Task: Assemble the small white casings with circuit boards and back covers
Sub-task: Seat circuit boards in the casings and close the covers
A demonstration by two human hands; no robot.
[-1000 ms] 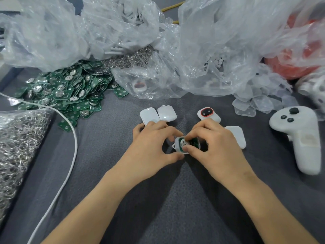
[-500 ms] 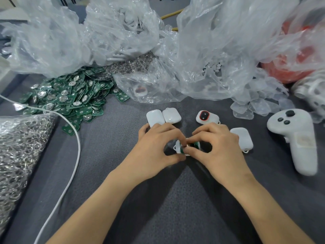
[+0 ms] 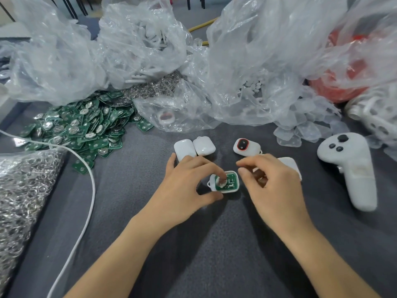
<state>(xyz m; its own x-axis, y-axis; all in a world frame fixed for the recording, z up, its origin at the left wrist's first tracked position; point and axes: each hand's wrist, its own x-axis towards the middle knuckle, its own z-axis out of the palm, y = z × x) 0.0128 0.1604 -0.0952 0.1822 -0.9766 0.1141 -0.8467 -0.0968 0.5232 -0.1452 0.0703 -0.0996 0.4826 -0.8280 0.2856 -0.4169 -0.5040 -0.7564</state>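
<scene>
I see the casing (image 3: 224,182) lying open side up on the grey bench, about mid-bench and nearer the front edge than the bags. The green board (image 3: 229,181) sits inside it. My left hand (image 3: 187,186) presses a fingertip down on the board's silver disc, thumb curled at the casing's near side; it pins the board, not clamping it. My right hand (image 3: 266,186) hovers just beside the casing, fingers loosely curled and apart, holding nothing I can make out.

The risks as I judge them: the board may sit skewed, and pressing then could crack a tab or bend a contact. The casing is light, so an off-centre push could tip or skate it. A back cover (image 3: 290,166) lies half hidden behind my right hand; reaching blind could knock the finished units (image 3: 194,147) toward the back edge.
</scene>
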